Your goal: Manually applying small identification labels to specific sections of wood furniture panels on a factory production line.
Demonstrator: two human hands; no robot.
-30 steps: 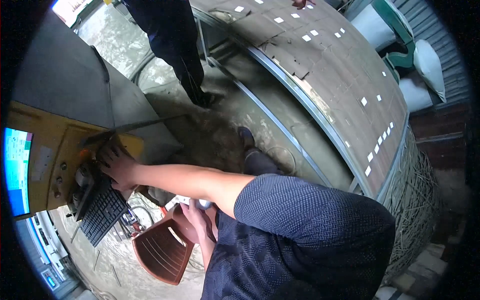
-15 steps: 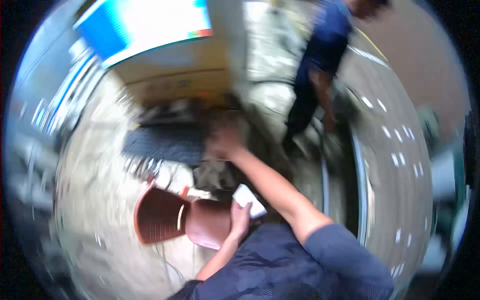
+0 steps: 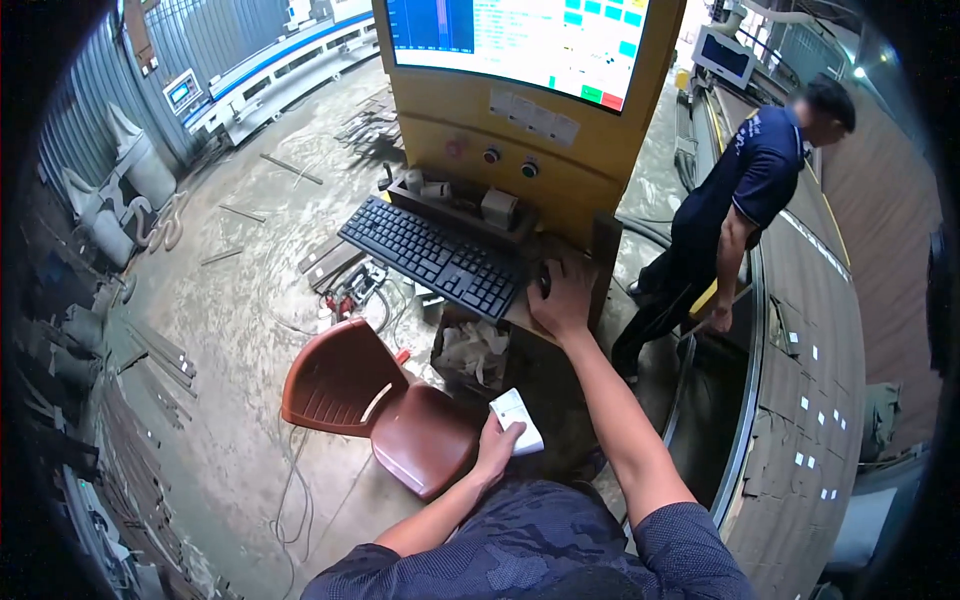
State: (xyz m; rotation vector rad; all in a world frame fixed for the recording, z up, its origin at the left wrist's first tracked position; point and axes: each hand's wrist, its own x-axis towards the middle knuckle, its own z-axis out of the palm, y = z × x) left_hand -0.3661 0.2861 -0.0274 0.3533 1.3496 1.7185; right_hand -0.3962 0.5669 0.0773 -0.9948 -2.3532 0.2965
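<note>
Yellow console [image 3: 430, 130], now ahead

Its screen [image 3: 500, 40], leftmost a second ago, tops the view above the keyboard [image 3: 430, 255]; everything handled shows clearly. The left hand [image 3: 497, 447] wraps round a white packet [image 3: 516, 411] before the torso [image 3: 510, 545]; the right hand [image 3: 566, 302] curls over a dark mouse [image 3: 544, 280].

Your view has swung round to the screen [image 3: 520, 40]

A second ago the screen lay left of your right grip [image 3: 562, 298]; now it stands beyond it. Your left grip [image 3: 497, 447] and its white block [image 3: 520, 422], then partly hidden by your right forearm [image 3: 615, 410], now show clear of it. The co-worker [image 3: 745, 185], then seen mainly as legs, now shows head and torso, right of your right grip.
</note>
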